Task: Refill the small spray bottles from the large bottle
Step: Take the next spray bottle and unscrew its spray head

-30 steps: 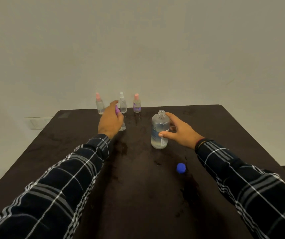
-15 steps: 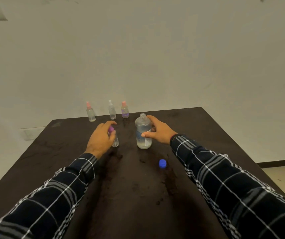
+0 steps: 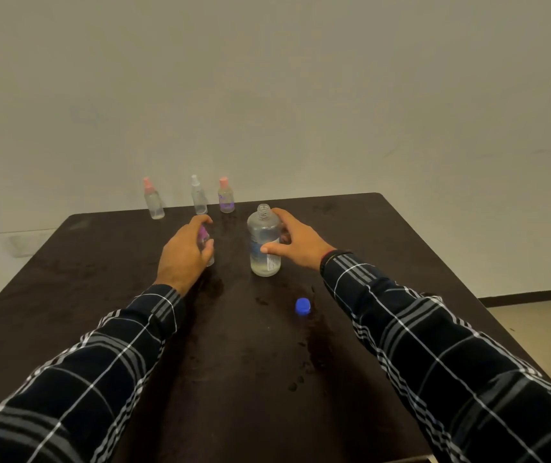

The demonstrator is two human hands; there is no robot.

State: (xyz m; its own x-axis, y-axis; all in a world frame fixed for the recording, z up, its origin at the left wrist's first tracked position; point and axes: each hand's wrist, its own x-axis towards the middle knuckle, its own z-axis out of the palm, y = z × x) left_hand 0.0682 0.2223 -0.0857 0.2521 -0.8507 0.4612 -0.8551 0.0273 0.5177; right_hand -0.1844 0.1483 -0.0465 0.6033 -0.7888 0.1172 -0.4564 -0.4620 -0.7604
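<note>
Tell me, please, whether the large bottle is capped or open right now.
Open: the large bottle stands upright with its threaded neck bare, and the blue cap lies apart on the table, nearer the person.

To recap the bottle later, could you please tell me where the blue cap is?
Head view: the blue cap lies on the table, right of and nearer than the large bottle.
</note>
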